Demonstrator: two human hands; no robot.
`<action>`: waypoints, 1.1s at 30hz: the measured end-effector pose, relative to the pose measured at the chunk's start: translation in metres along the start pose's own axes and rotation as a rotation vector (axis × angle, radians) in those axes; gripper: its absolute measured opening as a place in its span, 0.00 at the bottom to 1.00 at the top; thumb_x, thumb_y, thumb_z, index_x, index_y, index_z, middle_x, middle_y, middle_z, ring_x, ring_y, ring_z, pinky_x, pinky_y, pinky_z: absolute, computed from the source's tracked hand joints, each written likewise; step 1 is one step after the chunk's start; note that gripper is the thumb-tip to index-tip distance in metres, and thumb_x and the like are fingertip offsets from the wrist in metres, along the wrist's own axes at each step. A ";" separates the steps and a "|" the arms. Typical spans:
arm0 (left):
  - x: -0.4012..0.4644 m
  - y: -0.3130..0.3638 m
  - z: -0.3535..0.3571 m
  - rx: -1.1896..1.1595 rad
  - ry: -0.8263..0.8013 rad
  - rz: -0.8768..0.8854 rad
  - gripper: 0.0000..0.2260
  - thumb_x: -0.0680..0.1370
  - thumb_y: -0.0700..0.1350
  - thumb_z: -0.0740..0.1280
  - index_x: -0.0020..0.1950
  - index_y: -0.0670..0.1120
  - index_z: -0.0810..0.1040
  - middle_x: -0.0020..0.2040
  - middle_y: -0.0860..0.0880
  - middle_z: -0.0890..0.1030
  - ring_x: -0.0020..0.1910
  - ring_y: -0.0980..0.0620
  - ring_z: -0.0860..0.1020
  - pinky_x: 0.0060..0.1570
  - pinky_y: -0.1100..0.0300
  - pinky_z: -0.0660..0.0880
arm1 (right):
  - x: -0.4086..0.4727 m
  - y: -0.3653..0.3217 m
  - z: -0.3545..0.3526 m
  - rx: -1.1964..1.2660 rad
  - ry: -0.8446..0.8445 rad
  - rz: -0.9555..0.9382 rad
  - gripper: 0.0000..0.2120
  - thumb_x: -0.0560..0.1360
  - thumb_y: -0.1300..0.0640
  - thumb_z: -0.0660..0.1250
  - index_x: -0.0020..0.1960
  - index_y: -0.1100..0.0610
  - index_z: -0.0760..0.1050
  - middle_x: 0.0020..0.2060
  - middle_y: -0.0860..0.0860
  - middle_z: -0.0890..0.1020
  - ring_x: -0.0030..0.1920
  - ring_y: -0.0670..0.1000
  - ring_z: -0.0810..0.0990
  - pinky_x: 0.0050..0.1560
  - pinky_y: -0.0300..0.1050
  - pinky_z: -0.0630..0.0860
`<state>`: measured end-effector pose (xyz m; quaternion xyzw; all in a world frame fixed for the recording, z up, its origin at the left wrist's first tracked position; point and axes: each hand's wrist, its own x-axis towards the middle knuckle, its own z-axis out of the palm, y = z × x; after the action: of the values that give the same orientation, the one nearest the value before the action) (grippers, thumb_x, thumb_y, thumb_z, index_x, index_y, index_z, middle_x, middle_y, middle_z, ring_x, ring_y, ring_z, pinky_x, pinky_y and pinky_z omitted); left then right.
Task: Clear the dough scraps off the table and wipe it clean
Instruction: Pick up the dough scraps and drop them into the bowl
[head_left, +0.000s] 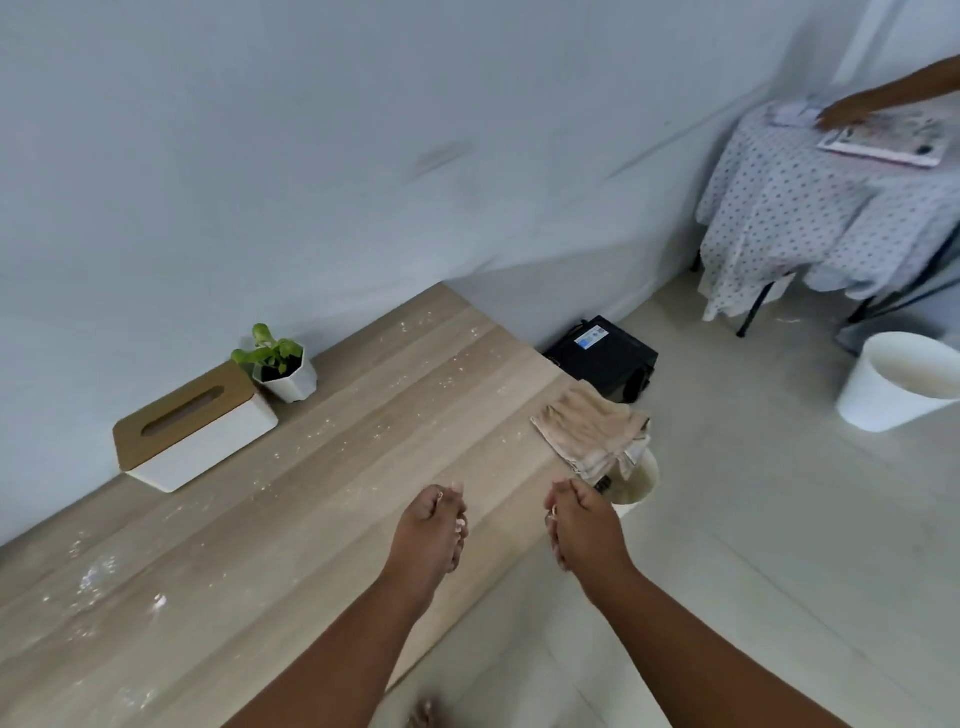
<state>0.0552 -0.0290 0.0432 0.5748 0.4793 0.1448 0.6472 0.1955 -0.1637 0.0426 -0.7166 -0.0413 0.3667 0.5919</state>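
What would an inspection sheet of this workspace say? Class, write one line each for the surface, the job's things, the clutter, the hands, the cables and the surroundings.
Surface: wooden table dusted with white dough scraps, not yet wiped.
Job's things: beige cloth hanging over the table's right edge; small white bin below it.
Clutter: tissue box and potted plant by the wall.
Hands: left hand and right hand curled, holding nothing visible.
Cables: nothing seen.
Surroundings: black box and white bucket on floor; another person's hand on a cloth-covered side table.
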 end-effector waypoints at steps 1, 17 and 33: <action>0.000 0.001 0.008 0.005 -0.014 -0.004 0.18 0.82 0.59 0.66 0.36 0.51 0.75 0.30 0.51 0.73 0.25 0.54 0.67 0.25 0.62 0.62 | 0.000 -0.001 -0.010 0.023 0.011 0.013 0.16 0.85 0.53 0.60 0.41 0.58 0.74 0.27 0.52 0.73 0.22 0.48 0.67 0.22 0.38 0.63; 0.060 0.013 0.153 0.102 -0.244 -0.087 0.10 0.84 0.45 0.63 0.43 0.45 0.74 0.30 0.48 0.71 0.24 0.54 0.65 0.24 0.64 0.59 | 0.054 0.011 -0.130 0.086 0.194 0.102 0.18 0.85 0.49 0.60 0.41 0.57 0.74 0.28 0.52 0.75 0.22 0.51 0.69 0.23 0.41 0.66; 0.160 0.096 0.293 0.133 -0.476 -0.090 0.13 0.86 0.48 0.62 0.51 0.37 0.76 0.34 0.47 0.76 0.24 0.56 0.70 0.24 0.64 0.67 | 0.169 -0.057 -0.220 0.176 0.295 0.181 0.13 0.84 0.55 0.59 0.48 0.61 0.78 0.31 0.52 0.77 0.25 0.51 0.72 0.25 0.43 0.69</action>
<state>0.4007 -0.0601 0.0197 0.6123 0.3468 -0.0556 0.7083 0.4665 -0.2436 0.0190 -0.7089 0.1428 0.3119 0.6163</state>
